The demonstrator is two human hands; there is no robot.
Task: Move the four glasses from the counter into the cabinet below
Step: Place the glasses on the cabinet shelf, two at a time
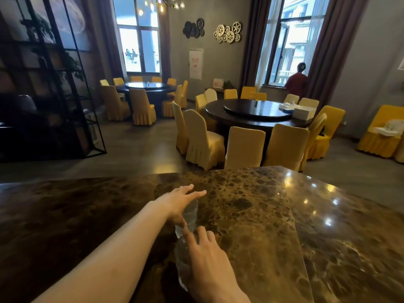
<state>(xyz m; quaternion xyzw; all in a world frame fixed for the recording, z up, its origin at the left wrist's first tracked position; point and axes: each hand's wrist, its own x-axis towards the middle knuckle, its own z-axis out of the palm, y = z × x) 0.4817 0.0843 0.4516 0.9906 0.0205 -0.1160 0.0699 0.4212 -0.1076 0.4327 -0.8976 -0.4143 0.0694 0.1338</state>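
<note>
head view: both hands [178, 201] [207, 256] around glasses [189, 213] on counter [251, 211]

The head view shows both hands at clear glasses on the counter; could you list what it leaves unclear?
- Glasses: transparent, blurred, overlapped by the left hand and right hand; count unclear.
- Grip: cannot tell.
- Cabinet below: out of view beneath the counter.

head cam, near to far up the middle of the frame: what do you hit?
right hand → near glass → far glass → left hand → marble counter far edge → covered chairs → round table → window
</note>
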